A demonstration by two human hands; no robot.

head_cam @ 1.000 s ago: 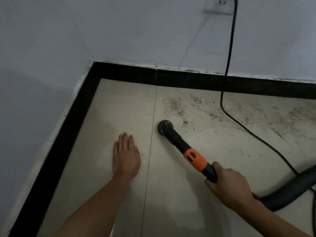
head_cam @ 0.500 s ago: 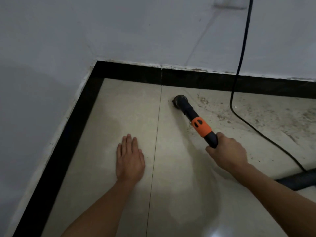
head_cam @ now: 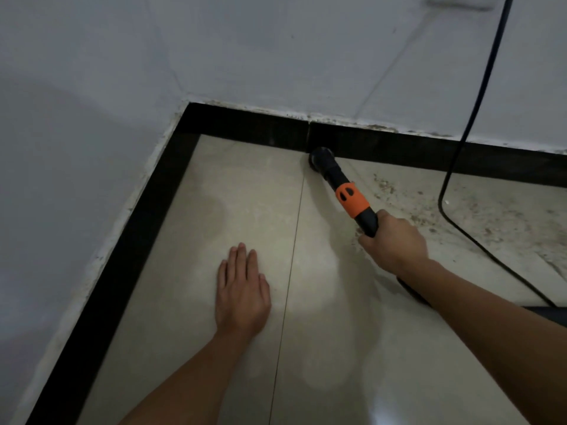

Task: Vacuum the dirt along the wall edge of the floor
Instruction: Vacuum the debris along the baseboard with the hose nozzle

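Observation:
My right hand (head_cam: 394,240) grips the black vacuum wand (head_cam: 366,220) just behind its orange collar (head_cam: 351,199). The round black nozzle (head_cam: 320,159) sits on the floor against the black skirting (head_cam: 260,131) of the far wall, at the tile joint. Brown dirt (head_cam: 478,214) is scattered over the beige tile to the right of the wand, along the far wall. My left hand (head_cam: 242,291) lies flat on the floor tile, fingers straight, left of the tile joint.
A black power cord (head_cam: 460,142) hangs from a wall socket (head_cam: 460,3) at the top right and trails across the dirty tile. The black vacuum hose (head_cam: 552,314) lies at the right edge. Walls meet in a corner at upper left.
My right hand has pushed the wand forward, so the nozzle travelled from mid-tile up to the skirting. The dirt patch near the tile joint is gone. My left hand stays flat.

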